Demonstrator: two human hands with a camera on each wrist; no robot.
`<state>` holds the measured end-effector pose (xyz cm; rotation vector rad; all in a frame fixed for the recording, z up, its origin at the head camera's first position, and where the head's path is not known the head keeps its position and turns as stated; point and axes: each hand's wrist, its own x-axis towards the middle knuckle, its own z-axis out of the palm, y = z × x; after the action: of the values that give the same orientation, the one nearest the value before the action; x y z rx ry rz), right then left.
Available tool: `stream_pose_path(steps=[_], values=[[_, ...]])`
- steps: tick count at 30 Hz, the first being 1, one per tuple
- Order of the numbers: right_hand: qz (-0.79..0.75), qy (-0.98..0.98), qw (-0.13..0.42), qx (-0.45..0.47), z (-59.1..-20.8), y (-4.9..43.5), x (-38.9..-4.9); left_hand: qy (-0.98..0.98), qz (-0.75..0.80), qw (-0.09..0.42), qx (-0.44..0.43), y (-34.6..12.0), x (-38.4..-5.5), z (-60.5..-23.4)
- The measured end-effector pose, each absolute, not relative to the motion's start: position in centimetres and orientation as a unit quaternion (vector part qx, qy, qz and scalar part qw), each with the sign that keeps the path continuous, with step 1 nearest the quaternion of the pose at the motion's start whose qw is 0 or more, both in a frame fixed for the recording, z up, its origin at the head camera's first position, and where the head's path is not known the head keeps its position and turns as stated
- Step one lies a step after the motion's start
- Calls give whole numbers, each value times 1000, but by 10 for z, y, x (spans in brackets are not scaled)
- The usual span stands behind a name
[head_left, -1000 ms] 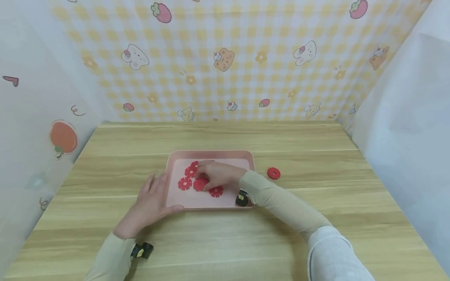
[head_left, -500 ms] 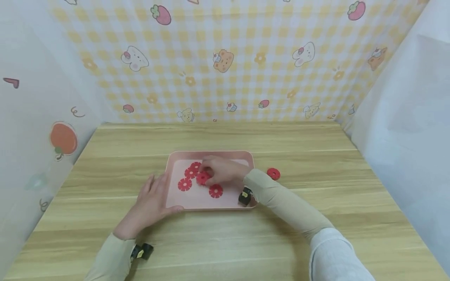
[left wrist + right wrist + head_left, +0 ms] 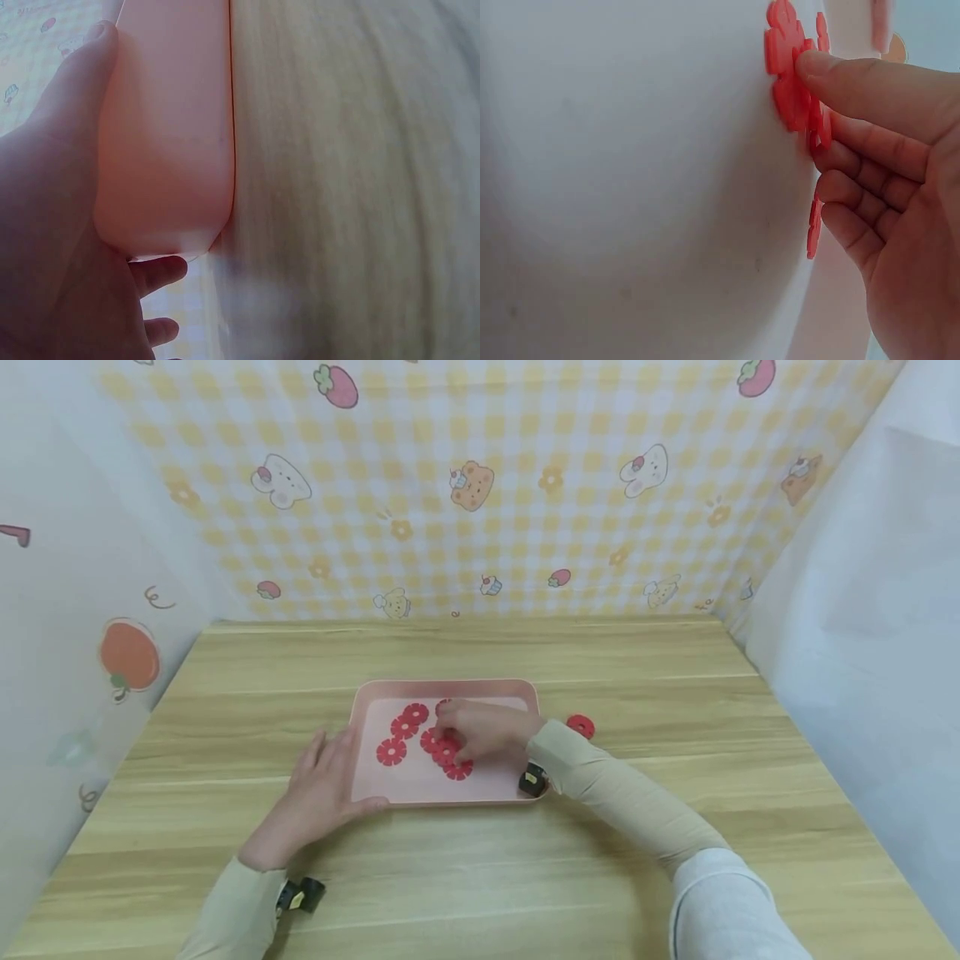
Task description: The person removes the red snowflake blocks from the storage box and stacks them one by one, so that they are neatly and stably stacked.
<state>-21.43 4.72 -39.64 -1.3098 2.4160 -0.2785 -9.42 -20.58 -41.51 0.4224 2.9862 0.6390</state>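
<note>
A pink tray (image 3: 495,802) lies on the wooden table with several red flower-shaped slotted discs (image 3: 391,752) in it. My right hand (image 3: 486,727) reaches over the tray's middle. Its thumb and fingers pinch a red disc (image 3: 787,67), which overlaps neighbouring discs in the head view. Another disc (image 3: 445,705) shows just behind that hand, partly hidden. My left hand (image 3: 318,785) rests at the tray's front left corner, thumb along the front wall (image 3: 165,112) and fingers spread along the left side.
One more red disc (image 3: 581,726) lies on the wooden table (image 3: 645,668) to the right of the tray, beside my right sleeve (image 3: 600,785). A yellow checked cloth (image 3: 517,527) hangs behind the table, and pale sheets stand at both sides.
My right hand has shifted slightly right, its held disc now close to the front disc. Another disc has come into sight left of its fingers. My left hand stays at the tray.
</note>
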Motion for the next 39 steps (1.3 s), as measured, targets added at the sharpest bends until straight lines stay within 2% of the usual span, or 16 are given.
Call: stream_pose_path(steps=[15, 27, 39], values=[[-127, 868, 176, -447, -404, 47, -218, 968, 204, 25, 144, -203, -91, -420], [-204, 892, 213, -342, -381, 62, -219, 968, 212, 25, 135, -201, -90, -416], [-237, 892, 135, -360, -362, 103, -231, 968, 206, 27, 142, -204, -93, -413]])
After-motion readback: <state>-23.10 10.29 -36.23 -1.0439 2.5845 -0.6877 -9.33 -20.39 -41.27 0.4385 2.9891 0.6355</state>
